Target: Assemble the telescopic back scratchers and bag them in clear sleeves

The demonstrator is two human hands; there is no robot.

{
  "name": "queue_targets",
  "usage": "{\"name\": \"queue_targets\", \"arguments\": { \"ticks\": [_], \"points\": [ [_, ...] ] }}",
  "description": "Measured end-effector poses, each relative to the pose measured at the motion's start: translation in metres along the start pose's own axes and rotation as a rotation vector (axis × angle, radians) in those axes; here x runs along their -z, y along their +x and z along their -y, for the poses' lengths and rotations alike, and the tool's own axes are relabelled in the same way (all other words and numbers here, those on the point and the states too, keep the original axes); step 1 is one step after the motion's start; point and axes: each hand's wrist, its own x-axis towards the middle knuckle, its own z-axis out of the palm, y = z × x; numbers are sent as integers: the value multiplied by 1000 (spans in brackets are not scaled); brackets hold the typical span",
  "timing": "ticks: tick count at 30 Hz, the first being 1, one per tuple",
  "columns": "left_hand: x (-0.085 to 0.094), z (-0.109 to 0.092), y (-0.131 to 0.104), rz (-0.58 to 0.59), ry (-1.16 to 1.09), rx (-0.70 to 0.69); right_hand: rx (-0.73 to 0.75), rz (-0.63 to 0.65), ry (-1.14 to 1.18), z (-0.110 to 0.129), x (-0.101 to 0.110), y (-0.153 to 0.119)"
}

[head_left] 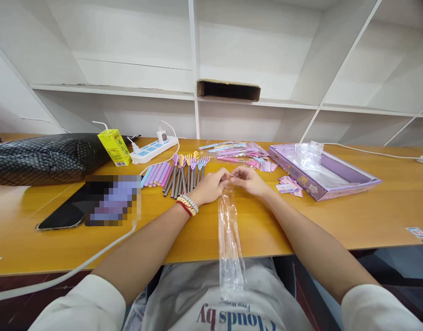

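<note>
A long clear plastic bag (229, 230) hangs from my fingers over the table edge and down onto my lap. My left hand (213, 186) is closed in a pinch at its upper end. My right hand (249, 180) pinches the same end, fingertips close to the left ones. Just left of my hands lie several back scratchers (185, 177) with dark metal rods and purple, yellow and blue claw heads. Their lilac, blue and pink handles (158, 174) sit beside them. Behind my hands is a pile of bagged back scratchers (235, 149).
On the right, a purple open box (349, 184) holds clear bags (310, 156); small printed cards (290, 186) lie beside it. To the left are a phone (63, 209), a yellow drink carton (114, 147), a power strip (154, 149), a black wrapped parcel (49, 156) and a white cable (94, 262).
</note>
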Motion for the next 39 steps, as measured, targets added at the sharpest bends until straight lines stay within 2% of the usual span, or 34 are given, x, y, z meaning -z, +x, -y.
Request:
{"name": "queue_targets", "arguments": {
  "ticks": [5, 10, 12, 14, 16, 19, 22, 27, 32, 34, 36, 39],
  "points": [
    [-2, -1, 1, -58, -123, 60, -82, 29, -6, -4, 2, 2],
    [-6, -1, 4, -103, -226, 173, 42, -34, -183, -6, 1, 1],
    [-5, 0, 5, -189, -140, 220, 69, -62, -313, -4, -2, -1],
    [-3, 3, 6, -333, -29, 265, 81, -67, -408, 0, -6, -4],
    [1, 4, 6, -486, 43, 303, 91, -17, -446, 5, -12, -7],
    [7, 4, 6, -630, 62, 322, 134, 87, -516, 17, -20, -12],
    [11, 1, 6, -705, 46, 301, 120, 149, -669, 29, -28, -17],
    [11, -4, 7, -782, 4, 241, -12, 130, -904, 40, -32, -19],
    [14, 4, 9, -908, -70, 219, 67, 179, -943, 46, -27, -22],
    [14, 8, 9, -915, -207, 153, 107, 136, -986, 49, -21, -22],
    [13, 11, 7, -885, -318, 44, 155, 32, -1018, 52, -8, -21],
    [10, 10, 4, -785, -282, -88, 193, -260, -1024, 62, 32, -14]
  ]
}}
